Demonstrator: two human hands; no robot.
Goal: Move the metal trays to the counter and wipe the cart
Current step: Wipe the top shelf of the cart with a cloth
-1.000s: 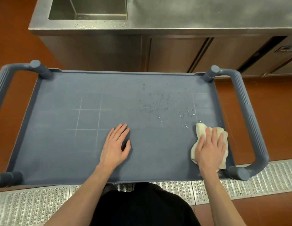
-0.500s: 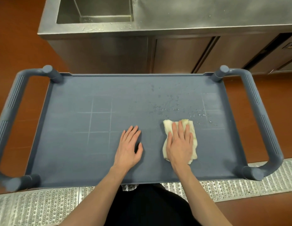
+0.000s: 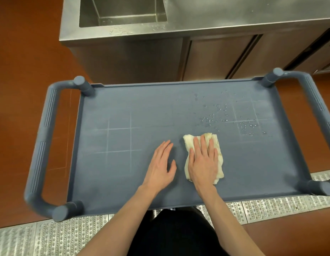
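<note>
— Cart (image 3: pixel 123 111) fills mid-frame; anything cut off?
— Its right handle, at the edge. Blue top with pale grid marks, droplets (image 3: pixel 215 117) upper right.
— Hands?
— Left hand (image 3: pixel 160 163) flat, fingers spread (grasping nothing); right hand (image 3: pixel 202 161) pressed flat on the cream cloth (image 3: pixel 218 150), center.

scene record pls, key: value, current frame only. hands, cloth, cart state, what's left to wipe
left hand: flat on cart top, empty, fingers spread
right hand: palm pressing cloth flat
cloth: cream, crumpled, near cart centre
cart: blue-grey, no trays on top shelf
water droplets: far right area, beyond the cloth, unwiped
counter: steel, behind cart, sink at left
trays: none in view
</note>
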